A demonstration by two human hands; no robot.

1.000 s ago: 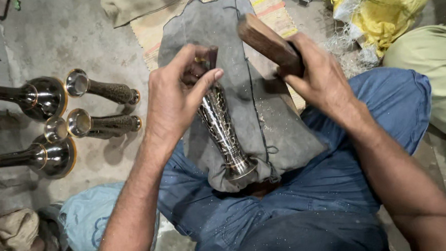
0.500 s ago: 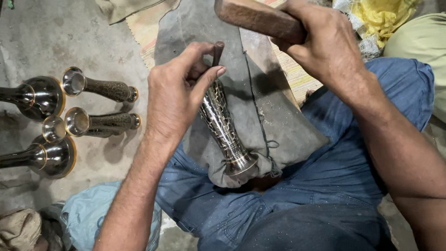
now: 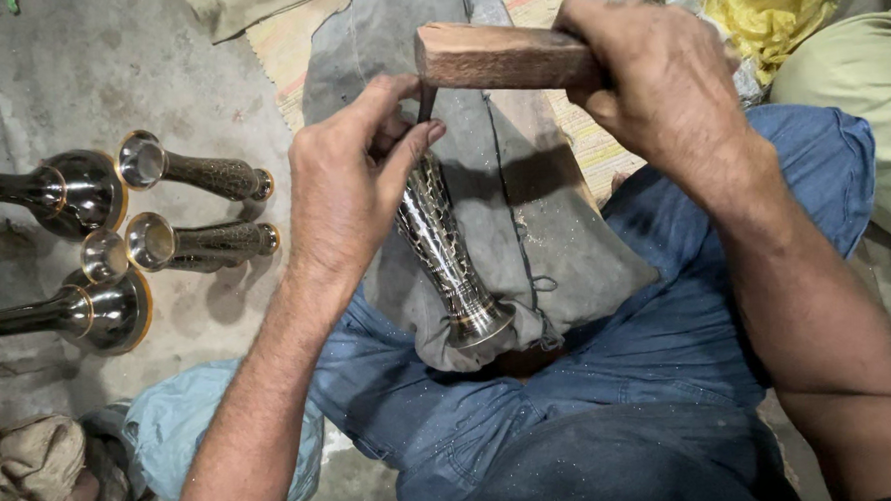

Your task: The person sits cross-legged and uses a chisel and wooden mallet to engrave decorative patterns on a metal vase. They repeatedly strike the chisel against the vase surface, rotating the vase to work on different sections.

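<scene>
Compared with half a second earlier, the wooden block (image 3: 505, 56) sits lower and closer to the left hand (image 3: 348, 185); its near end now rests on top of the thin dark punch (image 3: 425, 101), where before it was raised above and to the right. The vase (image 3: 448, 250) and the left hand are in the same place.

The right hand (image 3: 663, 76) is wrapped tight around the block's far end. The left hand pinches the punch between thumb and fingertips, upright over the vase.

The vase lies on a grey cloth (image 3: 545, 226) spread over the person's lap, base toward the body, neck under the left hand. Its surface is polished metal with a pierced or engraved lattice pattern and a banded, flared foot.

On the concrete floor (image 3: 77, 66) to the left lie four more vases (image 3: 197, 176), all on their sides: two slim ones with dark textured bodies and open, bright mouths, and two wider ones in dark polished metal with gold-coloured bands. Nothing visible is inside any mouth.

The block is rectangular, reddish-brown, with worn edges.
</scene>
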